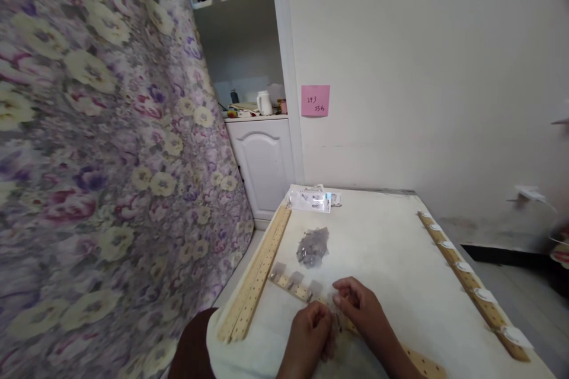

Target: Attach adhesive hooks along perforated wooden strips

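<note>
Both my hands meet over a perforated wooden strip (pixel 297 290) that lies slantwise on the white table (pixel 391 249). My left hand (pixel 311 331) is curled, its fingertips pinched on a small part I cannot make out. My right hand (pixel 360 305) is also pinched, touching the same spot on the strip. Several small clear pieces sit along the strip to the left of my fingers. A clear bag of small metal parts (pixel 313 247) lies just beyond my hands.
Two long wooden strips (pixel 258 275) lie along the table's left edge. Another strip with white pieces (pixel 471 284) runs along the right edge. A flat clear packet (pixel 311 200) lies at the far edge. A floral curtain (pixel 98 148) hangs left; a pink note (pixel 315 100) is on the wall.
</note>
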`<state>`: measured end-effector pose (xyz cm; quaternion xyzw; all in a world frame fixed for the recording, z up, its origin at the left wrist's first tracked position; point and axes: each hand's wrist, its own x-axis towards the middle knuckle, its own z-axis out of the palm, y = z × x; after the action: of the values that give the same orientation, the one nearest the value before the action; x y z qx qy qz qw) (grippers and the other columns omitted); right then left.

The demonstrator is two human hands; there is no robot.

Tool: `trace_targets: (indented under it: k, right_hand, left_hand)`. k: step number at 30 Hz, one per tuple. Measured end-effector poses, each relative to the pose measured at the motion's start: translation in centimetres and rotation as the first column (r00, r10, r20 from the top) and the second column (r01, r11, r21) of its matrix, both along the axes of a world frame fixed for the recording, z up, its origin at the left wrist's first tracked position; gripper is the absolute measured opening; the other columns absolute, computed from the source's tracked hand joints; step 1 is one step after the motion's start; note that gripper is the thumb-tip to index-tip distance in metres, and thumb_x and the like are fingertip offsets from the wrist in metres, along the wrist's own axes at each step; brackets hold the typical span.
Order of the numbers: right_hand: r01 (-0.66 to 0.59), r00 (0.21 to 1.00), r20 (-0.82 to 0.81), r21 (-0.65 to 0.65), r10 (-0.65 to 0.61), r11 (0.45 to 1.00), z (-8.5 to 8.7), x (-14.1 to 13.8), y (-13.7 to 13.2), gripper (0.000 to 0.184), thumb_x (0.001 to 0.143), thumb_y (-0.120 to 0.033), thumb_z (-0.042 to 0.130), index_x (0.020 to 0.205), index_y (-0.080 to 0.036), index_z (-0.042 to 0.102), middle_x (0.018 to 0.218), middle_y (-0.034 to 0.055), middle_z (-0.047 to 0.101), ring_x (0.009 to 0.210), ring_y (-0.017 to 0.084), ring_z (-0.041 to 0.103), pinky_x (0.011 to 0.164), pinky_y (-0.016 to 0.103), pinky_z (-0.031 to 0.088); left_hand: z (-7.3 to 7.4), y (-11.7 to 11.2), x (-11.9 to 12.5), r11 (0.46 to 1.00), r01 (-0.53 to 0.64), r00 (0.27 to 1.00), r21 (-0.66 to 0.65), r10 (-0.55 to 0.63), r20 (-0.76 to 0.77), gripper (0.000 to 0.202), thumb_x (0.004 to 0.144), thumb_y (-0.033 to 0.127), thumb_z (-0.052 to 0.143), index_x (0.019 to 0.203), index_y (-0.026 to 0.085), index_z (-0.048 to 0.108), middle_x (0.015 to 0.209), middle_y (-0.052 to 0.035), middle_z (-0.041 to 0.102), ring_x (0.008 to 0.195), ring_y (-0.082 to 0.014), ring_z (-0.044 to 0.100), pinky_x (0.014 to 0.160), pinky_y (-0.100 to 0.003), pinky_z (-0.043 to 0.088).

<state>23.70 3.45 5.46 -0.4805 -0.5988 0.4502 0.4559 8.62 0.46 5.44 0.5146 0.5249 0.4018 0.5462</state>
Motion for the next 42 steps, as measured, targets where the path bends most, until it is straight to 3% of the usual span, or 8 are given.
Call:
trace_targets:
  k: [4,9,14,18,25,32,42]
  right_hand:
    - [-0.098,0.992,-0.089,-0.07,0.092,0.993,-0.9,0.0,0.4,0.012,0.072,-0.03,0.06,0.077,-0.018,0.06,0.062,-0.0037,0.055,0.055,0.012,0.05,0.053,0.023,0.039]
    - [-0.025,0.991,-0.134,-0.127,0.008,0.992,-1.6,0.3,0.8,0.015,0.074,-0.034,0.057,0.075,-0.019,0.054,0.055,-0.0073,0.046,0.047,0.009,0.041,0.046,0.021,0.034]
    - [0.052,0.998,-0.029,-0.071,-0.054,0.996,-3.5,0.3,1.7,0.013,0.071,-0.031,0.057,0.073,-0.019,0.057,0.055,-0.0061,0.05,0.052,0.011,0.045,0.052,0.023,0.035]
    - [0.054,0.997,0.058,-0.047,-0.051,0.997,-4.4,-0.2,2.3,0.016,0.074,-0.03,0.053,0.083,-0.019,0.06,0.056,-0.0061,0.052,0.055,0.013,0.048,0.055,0.024,0.036]
    - [0.033,0.981,0.191,-0.074,-0.019,0.997,-5.0,-0.4,2.9,0.016,0.076,-0.031,0.05,0.085,-0.021,0.06,0.057,-0.0059,0.052,0.056,0.016,0.052,0.057,0.026,0.038]
    - [0.086,0.963,0.262,-0.06,-0.067,0.994,-5.1,-0.2,2.8,0.013,0.075,-0.031,0.052,0.081,-0.022,0.06,0.068,-0.0016,0.062,0.067,0.018,0.059,0.064,0.028,0.042]
    - [0.124,0.946,0.31,-0.06,-0.1,0.991,-4.6,-0.5,2.3,0.014,0.073,-0.03,0.055,0.082,-0.023,0.061,0.067,-0.0013,0.066,0.065,0.019,0.061,0.064,0.029,0.043]
  left_hand:
    - [-0.4,-0.1,-0.2,0.999,-0.03,0.999,0.032,0.032,-0.043,0.022,0.078,0.038,0.05,0.068,0.019,0.049,0.047,0.0074,0.049,0.037,-0.0084,0.044,0.038,-0.019,0.029]
    - [-1.2,-1.0,-0.5,0.995,-0.058,0.987,0.078,0.07,-0.148,0.022,0.082,0.036,0.044,0.077,0.018,0.055,0.053,0.0069,0.047,0.044,-0.0102,0.045,0.045,-0.021,0.033]
    - [-1.9,-2.1,-0.7,0.973,-0.022,0.875,0.231,0.13,-0.466,0.014,0.08,0.027,0.049,0.077,0.019,0.06,0.062,0.0033,0.053,0.063,-0.0139,0.051,0.06,-0.023,0.037]
    - [-2.7,-1.9,-0.7,0.967,-0.029,0.797,0.255,0.176,-0.578,0.012,0.081,0.026,0.05,0.083,0.021,0.061,0.067,0.002,0.059,0.065,-0.0146,0.054,0.061,-0.023,0.037]
    - [-3.3,-0.8,-0.3,0.965,-0.005,0.756,0.261,0.175,-0.631,0.015,0.084,0.027,0.048,0.083,0.023,0.062,0.078,0.0,0.067,0.071,-0.0157,0.061,0.063,-0.023,0.038]
    - [-3.4,-0.5,-0.3,0.967,0.006,0.708,0.254,0.175,-0.684,0.014,0.084,0.024,0.047,0.08,0.024,0.061,0.076,0.0005,0.068,0.07,-0.0158,0.062,0.063,-0.023,0.036]
    - [-3.8,-0.4,-0.4,0.956,0.029,0.713,0.292,0.185,-0.676,0.013,0.085,0.024,0.047,0.08,0.024,0.059,0.077,0.001,0.068,0.069,-0.0156,0.062,0.063,-0.023,0.036]
